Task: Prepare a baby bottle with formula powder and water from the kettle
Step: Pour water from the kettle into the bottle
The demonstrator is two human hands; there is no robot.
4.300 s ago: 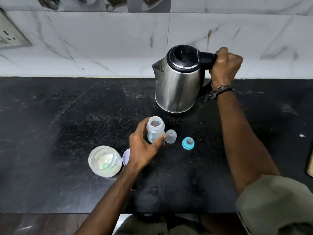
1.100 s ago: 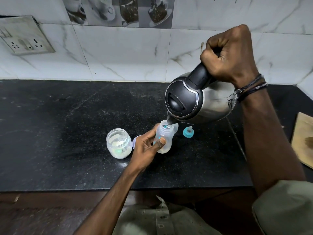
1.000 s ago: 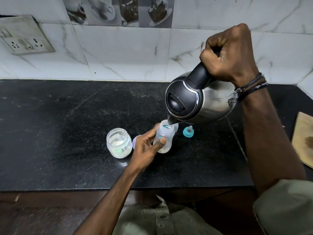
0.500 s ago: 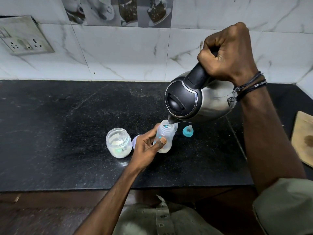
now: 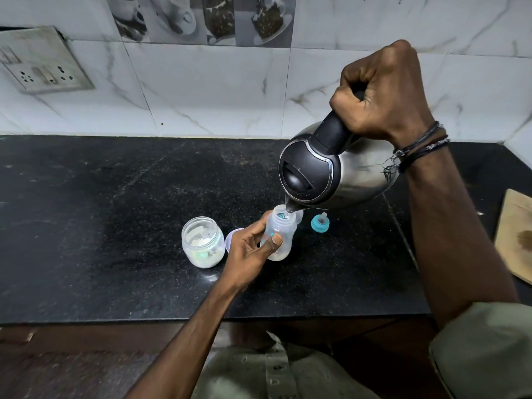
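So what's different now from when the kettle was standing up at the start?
The right hand has lifted the kettle off the counter and tipped it, so its spout sits over the mouth of the baby bottle. The left hand still holds the bottle. The powder jar and the teal nipple ring stay where they were.

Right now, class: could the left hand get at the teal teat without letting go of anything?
Probably not: the left hand grips the bottle under the kettle spout, which stands between it and the teat.
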